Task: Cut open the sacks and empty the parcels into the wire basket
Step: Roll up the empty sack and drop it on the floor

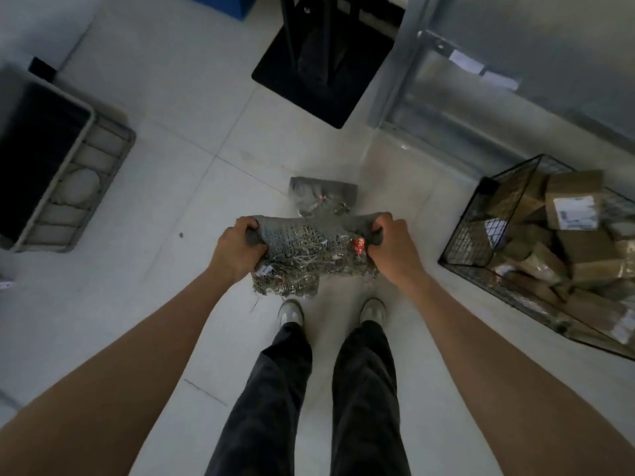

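A grey woven sack [309, 245] with frayed, cut edges hangs stretched between both hands above the floor, in front of my feet. My left hand [237, 245] grips its left end and my right hand [391, 245] grips its right end, near a small red tag. A second grey sack [319, 192] lies on the floor just beyond it. The black wire basket [481, 228] stands on the floor to the right, holding several brown parcels [570, 207] with white labels.
A grey plastic crate [62, 187] sits on the floor at the left. A black stand base [319, 77] lies ahead at the top centre. A metal rack [481, 97] runs along the upper right. Pale floor tiles surround my feet.
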